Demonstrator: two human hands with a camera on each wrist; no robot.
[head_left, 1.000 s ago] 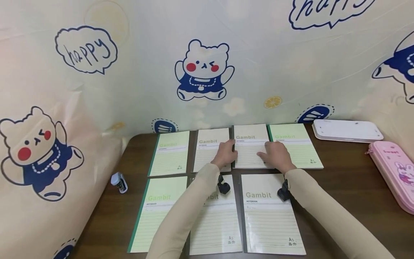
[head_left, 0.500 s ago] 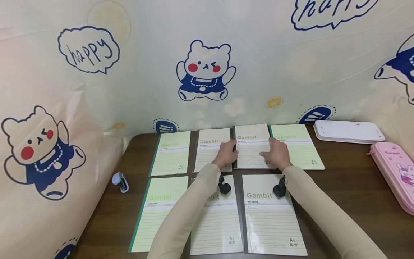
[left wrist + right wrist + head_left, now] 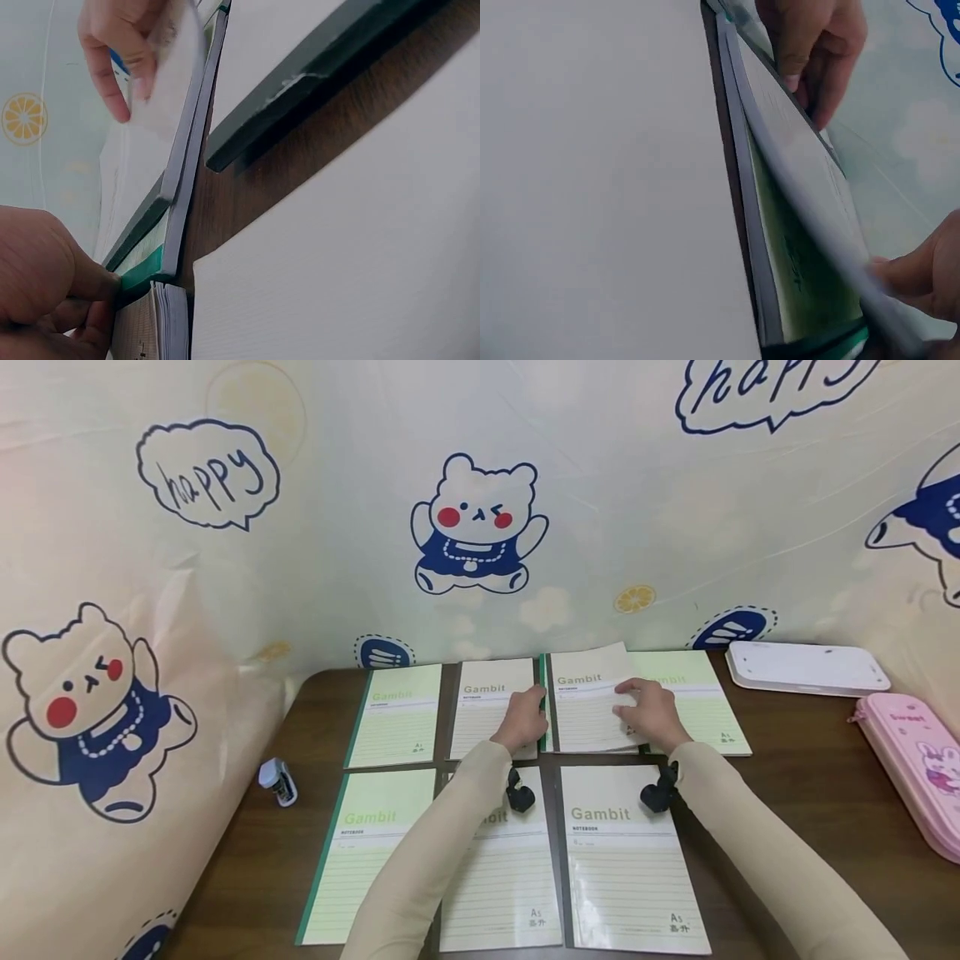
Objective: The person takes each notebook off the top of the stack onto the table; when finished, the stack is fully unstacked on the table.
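Observation:
At the back row's centre right, a white Gambit notebook (image 3: 585, 702) with a grey spine lies over a green-spined notebook (image 3: 545, 714). The white one sits slightly to the right of the lower one. My right hand (image 3: 652, 710) grips its right edge, raised so that the green cover (image 3: 791, 262) beneath shows in the right wrist view. At the other side, my left hand (image 3: 521, 720) has its thumb and fingertips pinched at the green spine (image 3: 140, 279). Left of it lies another white notebook (image 3: 480, 697), partly covered by that hand.
A green notebook (image 3: 697, 710) lies right of the pair, another green notebook (image 3: 397, 710) at far left. Several more notebooks form the front row, including a white notebook (image 3: 630, 868). White case (image 3: 806, 667), pink pencil case (image 3: 911, 760) and small bottle (image 3: 278, 782) stand around them.
The upper white notebook has shifted right and its right edge has risen, baring a green spine at the left. My right hand moved slightly; my left hand stayed in place.

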